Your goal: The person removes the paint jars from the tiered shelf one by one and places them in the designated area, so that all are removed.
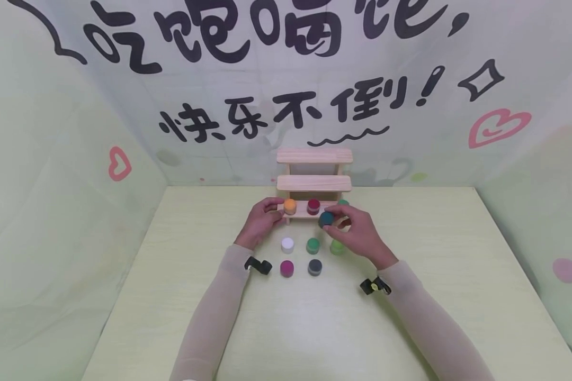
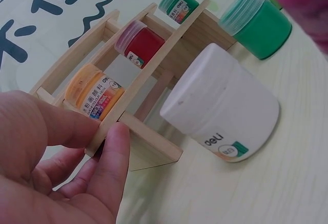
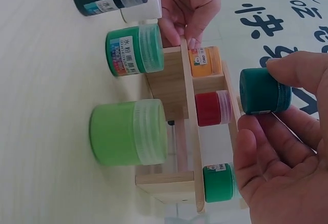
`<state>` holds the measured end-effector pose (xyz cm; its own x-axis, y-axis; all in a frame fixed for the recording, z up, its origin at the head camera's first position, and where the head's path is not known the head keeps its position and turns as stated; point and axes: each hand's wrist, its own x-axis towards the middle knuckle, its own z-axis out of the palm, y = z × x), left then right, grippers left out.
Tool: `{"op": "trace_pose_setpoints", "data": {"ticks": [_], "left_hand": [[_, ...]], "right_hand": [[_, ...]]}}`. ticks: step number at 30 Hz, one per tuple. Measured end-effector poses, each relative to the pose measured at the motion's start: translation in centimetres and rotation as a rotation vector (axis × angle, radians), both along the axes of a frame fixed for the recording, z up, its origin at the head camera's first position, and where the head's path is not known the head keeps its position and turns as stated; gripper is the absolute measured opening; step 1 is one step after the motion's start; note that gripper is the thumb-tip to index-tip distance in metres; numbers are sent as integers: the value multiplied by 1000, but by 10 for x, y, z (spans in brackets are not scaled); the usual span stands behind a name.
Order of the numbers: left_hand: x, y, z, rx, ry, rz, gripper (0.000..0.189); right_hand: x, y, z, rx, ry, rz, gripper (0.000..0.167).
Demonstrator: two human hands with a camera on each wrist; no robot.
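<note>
My left hand (image 1: 261, 223) pinches the left end of the lowest step of a wooden tiered rack (image 1: 314, 183), thumb and fingers on its corner. On that step stand an orange paint jar (image 2: 94, 92), a red paint jar (image 2: 140, 44) and, at the right end, a green paint jar (image 3: 218, 183). My right hand (image 1: 359, 232) holds a dark teal paint jar (image 3: 262, 90) between thumb and fingers, in the air just in front of the step. In the head view the right fingers partly cover the green jar.
Before the rack stand more paint jars: white (image 1: 287, 244), green (image 1: 313, 245), light green (image 3: 123, 133), magenta (image 1: 287, 268) and dark grey-blue (image 1: 315, 267). A printed cloth (image 1: 248, 159) hangs right behind the rack. Black wrist cameras sit on both sleeves.
</note>
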<state>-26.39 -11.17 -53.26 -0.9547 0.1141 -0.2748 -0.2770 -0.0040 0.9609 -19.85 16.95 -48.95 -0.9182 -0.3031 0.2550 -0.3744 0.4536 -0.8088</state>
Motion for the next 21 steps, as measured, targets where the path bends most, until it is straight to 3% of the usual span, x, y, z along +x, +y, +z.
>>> {"op": "trace_pose_setpoints", "data": {"ticks": [21], "left_hand": [[2,-1,3,-5,10,-16,38]], "right_hand": [[34,20,-20,-7,-20,3,42]]}}
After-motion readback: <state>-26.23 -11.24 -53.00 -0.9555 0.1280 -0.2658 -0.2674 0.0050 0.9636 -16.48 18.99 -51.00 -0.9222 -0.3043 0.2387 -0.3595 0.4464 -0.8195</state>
